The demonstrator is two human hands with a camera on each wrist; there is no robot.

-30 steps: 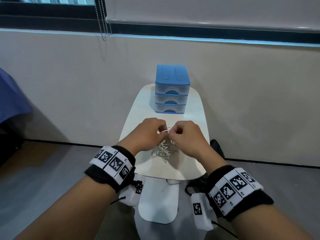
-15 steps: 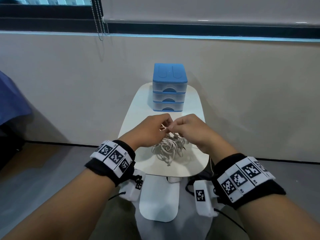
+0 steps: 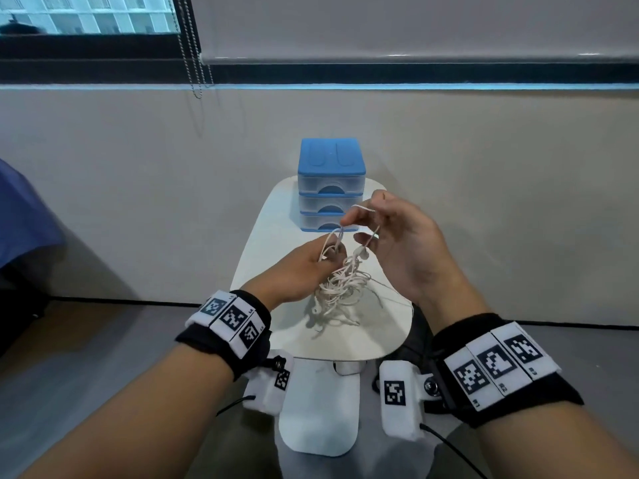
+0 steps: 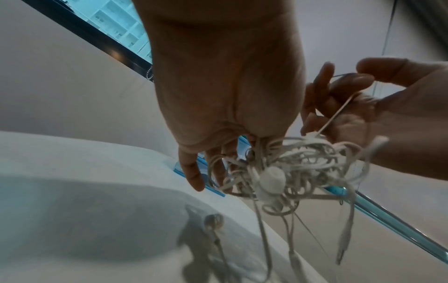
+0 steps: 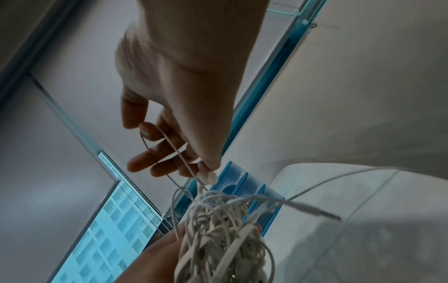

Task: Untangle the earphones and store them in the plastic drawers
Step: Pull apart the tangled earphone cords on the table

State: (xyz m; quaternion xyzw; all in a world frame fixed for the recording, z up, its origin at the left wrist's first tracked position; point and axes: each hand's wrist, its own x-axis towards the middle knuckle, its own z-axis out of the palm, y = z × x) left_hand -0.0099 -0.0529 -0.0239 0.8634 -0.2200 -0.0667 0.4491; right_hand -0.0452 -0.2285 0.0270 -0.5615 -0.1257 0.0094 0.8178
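Note:
A tangled bundle of white earphones (image 3: 340, 288) hangs above the small white table (image 3: 380, 337), its loose ends trailing toward the top. My left hand (image 3: 304, 267) grips the upper part of the tangle (image 4: 298, 164) with curled fingers. My right hand (image 3: 390, 229) is raised higher and pinches one thin cable loop (image 5: 167, 151) between thumb and fingertips, pulling it up out of the bundle (image 5: 218, 239). The blue-topped plastic drawer unit (image 3: 331, 188) stands at the table's far end, its three clear drawers pushed in.
A beige wall rises just behind the table, with a window (image 3: 86, 12) and a hanging blind chain (image 3: 193, 63) above. Grey floor lies on both sides. A dark blue cloth (image 3: 24, 219) is at the far left.
Both hands have lifted the tangle off the table. My right hand has risen and moved away from the left, drawing a cable loop upward.

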